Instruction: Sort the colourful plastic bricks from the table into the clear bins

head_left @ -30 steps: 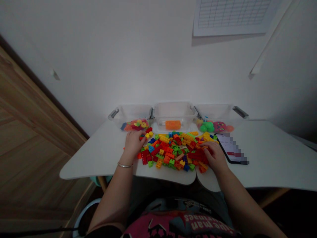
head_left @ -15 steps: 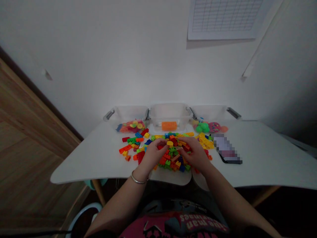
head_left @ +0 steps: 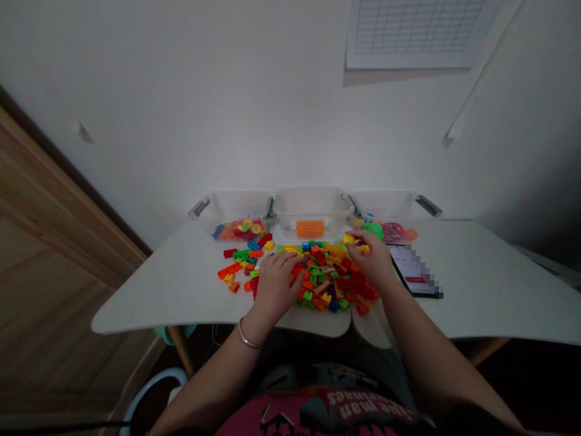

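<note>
A heap of colourful toy building bricks [head_left: 320, 280] lies on the white table in front of me. My right hand [head_left: 373, 257] is over the heap's far right side, its thumb and fingers pinching a yellow toy brick [head_left: 348, 238]. More yellow bricks lie under and beside that hand. At the left side of the heap rests my left hand [head_left: 278, 280], palm down, fingers apart and slightly curved over the bricks. Nothing shows in its grasp. A few bricks beneath both hands are hidden.
Three clear plastic bins stand along the wall: the left bin [head_left: 240, 203] with mixed toy parts, the middle bin [head_left: 313, 200] with an orange block, the right bin [head_left: 385, 203] with green and pink pieces. A tablet-like device [head_left: 415, 272] lies right of the bricks.
My right hand has moved right and away from me and now holds a yellow brick. A yellow brick is gone from my left fingertips; that hand has shifted slightly left and opened.
</note>
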Available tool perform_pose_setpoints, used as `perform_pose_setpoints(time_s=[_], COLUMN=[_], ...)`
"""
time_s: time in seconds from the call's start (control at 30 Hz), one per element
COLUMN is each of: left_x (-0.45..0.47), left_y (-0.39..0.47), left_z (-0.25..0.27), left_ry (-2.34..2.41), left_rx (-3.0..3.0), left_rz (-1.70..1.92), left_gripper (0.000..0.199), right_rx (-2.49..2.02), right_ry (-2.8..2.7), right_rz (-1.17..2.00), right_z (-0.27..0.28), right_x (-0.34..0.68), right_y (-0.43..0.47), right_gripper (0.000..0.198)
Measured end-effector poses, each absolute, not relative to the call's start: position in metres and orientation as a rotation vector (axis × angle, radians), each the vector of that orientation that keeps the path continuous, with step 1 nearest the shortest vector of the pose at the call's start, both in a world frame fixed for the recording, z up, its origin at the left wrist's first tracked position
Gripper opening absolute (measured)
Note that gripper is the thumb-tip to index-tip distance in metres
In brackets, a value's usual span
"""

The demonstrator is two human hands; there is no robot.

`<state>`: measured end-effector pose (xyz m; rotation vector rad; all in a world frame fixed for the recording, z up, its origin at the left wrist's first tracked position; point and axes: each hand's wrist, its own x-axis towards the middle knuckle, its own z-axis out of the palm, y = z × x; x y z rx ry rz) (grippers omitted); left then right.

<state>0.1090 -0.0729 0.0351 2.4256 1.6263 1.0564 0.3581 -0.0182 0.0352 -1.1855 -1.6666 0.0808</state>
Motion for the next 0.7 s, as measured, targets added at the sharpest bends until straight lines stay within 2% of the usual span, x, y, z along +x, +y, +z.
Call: perform_pose_setpoints(time_s=[0.13,0.3,0.7], left_x=[0.088,0.077,0.082], left_y=[-0.082,-0.079,-0.075], left_z=[0.017,0.000,-0.007], left_ry=[1.841,1.976,1.962], left_rx=[2.488,2.470,2.502], left_rz=[0.981,0.900,0.912], left_gripper=[0.033,0.042,0.038], right_rx=[-1.404,-1.552,-2.225], right_ry=[-1.356,-1.317,-1.541], right_rz=[-0.015,-0.094,0.157], right_z=[0.061,0.083,0.079], right_x=[0.410,0.447,0.461], right_y=[0.023,0.062,0.109], right_gripper=[0.033,0.031,0.034])
